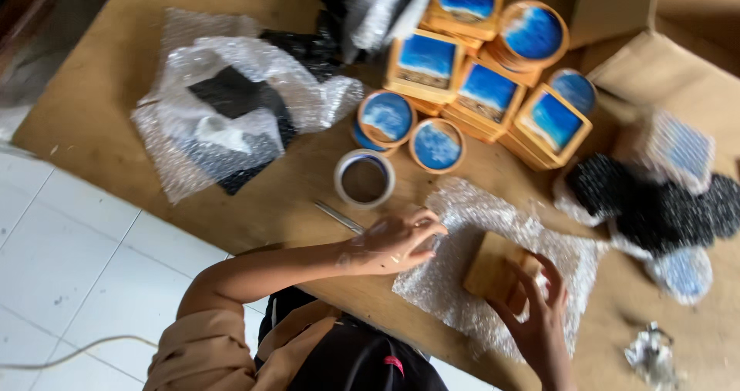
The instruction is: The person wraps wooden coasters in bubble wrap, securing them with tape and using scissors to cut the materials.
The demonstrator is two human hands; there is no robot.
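A sheet of bubble wrap (478, 229) lies flat on the brown table (100, 98) in front of me. My left hand (397, 241) grips the sheet's left edge with curled fingers. On the middle of the sheet stands a plain wooden square piece (489, 266), seen from its back. My right hand (536, 314) holds that piece by its right side. Thin metal scissors (339, 218) lie just left of my left hand, and a roll of clear tape (364, 177) sits behind them.
Several square and round wooden coasters with blue tops (478, 90) are stacked at the back. Bubble-wrapped dark bundles lie at the left (223, 121) and right (663, 206). A cardboard box (663, 75) stands at the back right. White floor tiles (77, 260) show at the left.
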